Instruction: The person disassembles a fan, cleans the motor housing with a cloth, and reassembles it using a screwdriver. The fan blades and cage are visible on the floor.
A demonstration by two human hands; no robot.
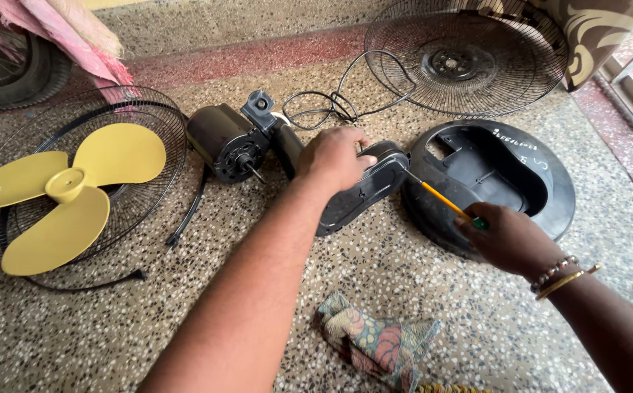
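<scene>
Left arm: I'm stretching it forward, elbow low | left hand (333,159): knuckles up, fingers curling down in a grip | right hand (509,239): I'm closing it in a fist, wrist angling inward from the right

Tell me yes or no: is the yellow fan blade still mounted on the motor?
No, the yellow blade lies in a wire guard on the floor, apart from the motor.
</scene>
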